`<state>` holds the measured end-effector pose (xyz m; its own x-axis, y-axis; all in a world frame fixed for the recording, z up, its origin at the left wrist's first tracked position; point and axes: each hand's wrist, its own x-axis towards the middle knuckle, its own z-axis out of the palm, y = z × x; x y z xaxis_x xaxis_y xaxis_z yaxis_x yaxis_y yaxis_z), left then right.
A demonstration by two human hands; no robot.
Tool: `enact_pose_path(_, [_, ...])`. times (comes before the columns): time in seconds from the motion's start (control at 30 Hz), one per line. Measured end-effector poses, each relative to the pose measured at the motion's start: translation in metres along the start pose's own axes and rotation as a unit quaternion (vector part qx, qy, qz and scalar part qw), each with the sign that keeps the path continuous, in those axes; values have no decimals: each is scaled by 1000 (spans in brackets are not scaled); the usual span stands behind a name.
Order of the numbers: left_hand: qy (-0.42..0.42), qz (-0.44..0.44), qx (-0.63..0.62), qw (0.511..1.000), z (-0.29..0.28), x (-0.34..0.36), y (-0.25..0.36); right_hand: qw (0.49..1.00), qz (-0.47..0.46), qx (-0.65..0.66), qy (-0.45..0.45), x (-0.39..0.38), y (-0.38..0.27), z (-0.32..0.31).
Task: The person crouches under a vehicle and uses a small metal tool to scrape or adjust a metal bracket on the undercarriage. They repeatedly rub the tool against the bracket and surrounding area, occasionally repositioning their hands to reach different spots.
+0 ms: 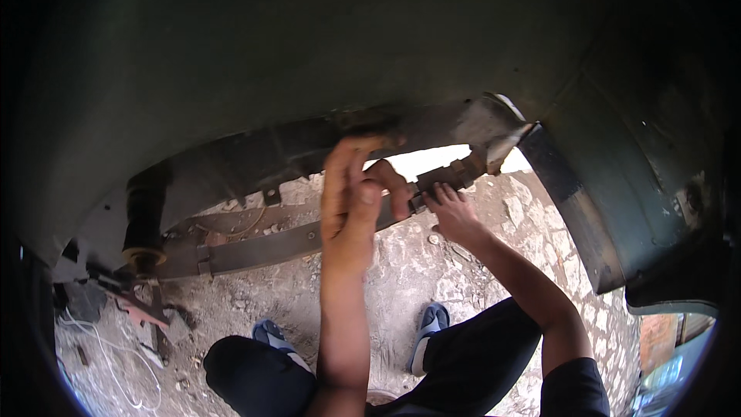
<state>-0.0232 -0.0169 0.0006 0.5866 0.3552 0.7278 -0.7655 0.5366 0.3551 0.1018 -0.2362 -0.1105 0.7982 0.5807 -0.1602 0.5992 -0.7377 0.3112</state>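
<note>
Reaching up under a dark vehicle body (309, 54), the left hand (351, 193) is raised with its fingers (340, 166) stretched toward the underside of the frame, thumb curled in, holding nothing that shows. Just to its right, the right hand (454, 212) lies with spread fingers on the rusty leaf spring (262, 247), a long flat bar running from a black rubber bump stop (144, 220) at the left up to a shackle (463, 174) by the bright gap; whether it grips the bar is hard to tell. Below, two blue sandals (428, 324) stand on rough stony ground (401, 262).
</note>
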Motion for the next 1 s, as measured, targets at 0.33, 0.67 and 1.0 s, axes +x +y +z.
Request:
enact_pose_path(0.33, [-2,-13,33,999,3,4,5,1000,-5,23,7,1,5,-3])
enact_pose_path(0.67, [-11,-17,11,1000,1,1,6,999,9,-4,-52,0,5,-25])
enact_pose_path(1.0, [3,-15,8,1000,5,0,3,995,-17,32,91,-1,29,10])
